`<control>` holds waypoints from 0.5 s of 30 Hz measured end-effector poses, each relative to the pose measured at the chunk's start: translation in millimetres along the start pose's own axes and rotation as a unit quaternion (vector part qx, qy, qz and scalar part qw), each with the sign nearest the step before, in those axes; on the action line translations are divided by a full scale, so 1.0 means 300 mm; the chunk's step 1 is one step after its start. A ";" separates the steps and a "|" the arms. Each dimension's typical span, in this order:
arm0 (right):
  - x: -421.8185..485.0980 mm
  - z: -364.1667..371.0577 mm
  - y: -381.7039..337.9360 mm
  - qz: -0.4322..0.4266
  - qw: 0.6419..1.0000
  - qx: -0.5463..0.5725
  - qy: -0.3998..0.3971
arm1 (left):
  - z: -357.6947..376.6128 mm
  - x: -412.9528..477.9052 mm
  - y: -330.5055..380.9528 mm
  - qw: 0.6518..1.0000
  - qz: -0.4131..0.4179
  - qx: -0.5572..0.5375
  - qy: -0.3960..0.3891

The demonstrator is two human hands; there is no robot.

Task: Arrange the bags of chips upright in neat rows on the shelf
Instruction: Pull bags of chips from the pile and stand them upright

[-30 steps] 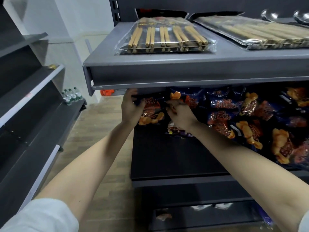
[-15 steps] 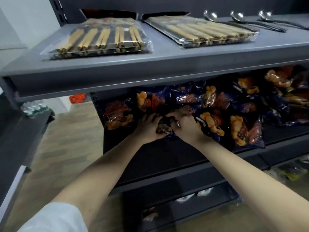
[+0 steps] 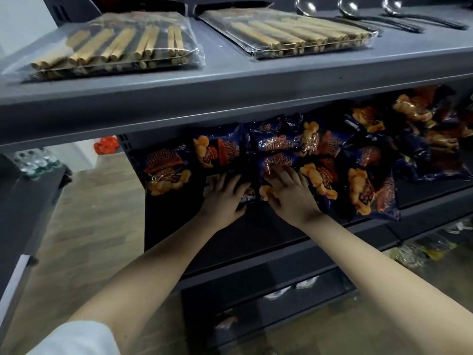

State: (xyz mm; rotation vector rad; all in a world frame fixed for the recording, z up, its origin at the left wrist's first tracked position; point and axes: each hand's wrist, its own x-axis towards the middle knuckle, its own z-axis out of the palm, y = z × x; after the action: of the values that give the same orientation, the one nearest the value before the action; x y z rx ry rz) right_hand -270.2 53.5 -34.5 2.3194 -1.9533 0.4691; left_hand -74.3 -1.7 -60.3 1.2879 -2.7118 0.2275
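Observation:
Dark blue chip bags with orange snack pictures fill the dark middle shelf (image 3: 230, 239). One bag (image 3: 166, 170) stands upright at the far left, and another (image 3: 217, 152) stands beside it. My left hand (image 3: 224, 201) lies fingers-forward over a dark bag (image 3: 247, 197) lying flat at the front of the row. Right beside it, my right hand (image 3: 290, 198) grips the lower part of a neighbouring bag (image 3: 276, 162). To the right, several bags (image 3: 368, 190) lean and overlap in a loose pile.
The grey upper shelf (image 3: 230, 73) juts out just above the bags and carries two clear packs of chopsticks (image 3: 115, 47) (image 3: 294, 32) and ladles (image 3: 358, 14). Water bottles (image 3: 33, 162) stand on a rack at the left. Small packets (image 3: 294, 288) lie on the shelf below.
My view has swung right and down. Both hands dropped from the upright bag at the far left onto bags lower and further right; that left bag now stands alone.

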 end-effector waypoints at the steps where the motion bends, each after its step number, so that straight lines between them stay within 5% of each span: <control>1: -0.003 0.003 0.004 -0.003 1.000 0.000 0.000 | -0.003 0.001 -0.002 1.000 0.003 0.004 0.004; 6: 0.008 0.014 0.015 -0.003 1.000 -0.001 -0.018 | -0.027 -0.001 -0.012 0.994 0.018 -0.029 0.108; 10: 0.007 0.025 0.025 -0.001 1.000 0.001 -0.022 | -0.119 -0.028 -0.030 0.967 -0.048 -0.105 0.227; 12: 0.006 0.028 0.023 0.001 1.000 0.002 -0.010 | -0.191 -0.057 -0.026 0.924 -0.137 -0.212 0.286; 15: 0.015 0.018 -0.004 -0.032 0.998 0.027 0.055 | -0.271 -0.108 -0.032 0.787 -0.262 -0.461 0.314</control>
State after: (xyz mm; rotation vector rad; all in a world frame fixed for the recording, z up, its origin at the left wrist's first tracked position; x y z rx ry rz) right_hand -267.2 48.2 -38.3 2.3248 -1.8346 0.6365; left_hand -42.2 32.3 14.2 1.2255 -1.4422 -0.5639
